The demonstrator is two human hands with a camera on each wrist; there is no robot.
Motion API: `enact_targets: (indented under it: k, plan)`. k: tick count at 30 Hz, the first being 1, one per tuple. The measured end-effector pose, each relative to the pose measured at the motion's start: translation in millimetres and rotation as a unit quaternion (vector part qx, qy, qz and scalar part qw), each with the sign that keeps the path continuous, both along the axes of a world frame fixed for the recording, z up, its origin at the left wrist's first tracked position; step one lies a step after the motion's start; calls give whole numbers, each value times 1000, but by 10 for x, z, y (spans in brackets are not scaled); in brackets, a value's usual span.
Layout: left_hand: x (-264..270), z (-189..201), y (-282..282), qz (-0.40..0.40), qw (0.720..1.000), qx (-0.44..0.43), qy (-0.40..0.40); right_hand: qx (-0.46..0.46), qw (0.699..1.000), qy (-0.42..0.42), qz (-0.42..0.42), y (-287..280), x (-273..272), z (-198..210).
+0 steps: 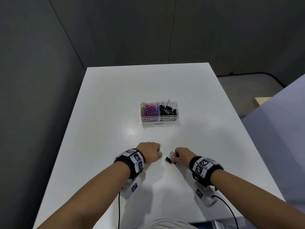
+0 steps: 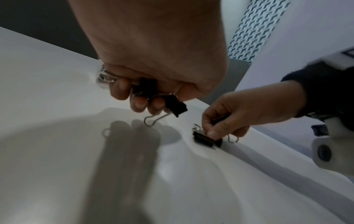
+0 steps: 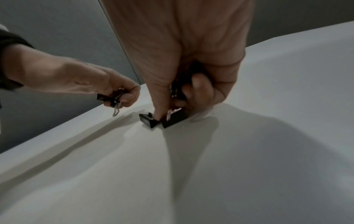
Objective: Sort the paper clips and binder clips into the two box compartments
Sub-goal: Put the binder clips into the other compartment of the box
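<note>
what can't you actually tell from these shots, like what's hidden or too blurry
- Head view: what the left hand holds; its curled fingers hide it.
- Left wrist view: how many binder clips that hand grips; the palm covers part of them.
- Right wrist view: how many clips the right hand holds; fingers and shadow hide them, and the clips on the table are blurred.
- Head view: clip counts in the box; too small.

The white table (image 1: pixel 115 100) lies bare between the two hands and the clear box (image 1: pixel 159 120), so that stretch gives open passage toward both compartments. The box stands alone mid-table, with free surface to its left, right and far side. A binder clip (image 1: pixel 168 159) sits on the table in the narrow gap between left hand (image 1: pixel 149 152) and right hand (image 1: pixel 182 157).
</note>
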State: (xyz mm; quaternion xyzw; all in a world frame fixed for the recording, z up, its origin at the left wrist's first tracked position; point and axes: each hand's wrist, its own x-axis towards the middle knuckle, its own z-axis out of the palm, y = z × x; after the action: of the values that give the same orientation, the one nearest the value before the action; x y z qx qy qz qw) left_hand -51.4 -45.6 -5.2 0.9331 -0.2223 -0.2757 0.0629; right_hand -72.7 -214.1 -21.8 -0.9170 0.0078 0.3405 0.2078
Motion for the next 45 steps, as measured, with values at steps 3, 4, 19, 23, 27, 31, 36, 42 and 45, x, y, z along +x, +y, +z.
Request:
enact_targets:
  k: [3, 4, 19, 23, 27, 31, 36, 42, 45]
  plan:
    - [1, -41, -98, 12, 1000, 0, -17, 19, 999, -35, -35, -33, -40, 58]
    - [2, -62, -130, 22, 999, -1, -23, 19, 998, -46, -38, -51, -57, 73]
    - [53, -141, -468, 51, 998, 29, 17, -24, 998, 23, -61, -78, -10, 67]
    - [91, -161, -421, 55, 998, 25, 21, -32, 996, 55, -58, -122, 68, 56]
    - [48, -181, -398, 68, 997, 18, -30, -30, 997, 44, -56, -99, 58, 74]
    - [72, -167, -437, 62, 997, 38, -30, -20, 998, 9, -53, -66, 72, 24]
    - [125, -118, -466, 12, 997, 67, -43, -11, 999, -40, -28, -141, 112, 10]
    - [332, -61, -194, -15, 997, 69, 22, -5, 992, -123, -8, -283, 622, 382]
    - [459, -26, -46, -28, 997, 61, 37, 6, 983, -183, -16, -217, 1024, 557]
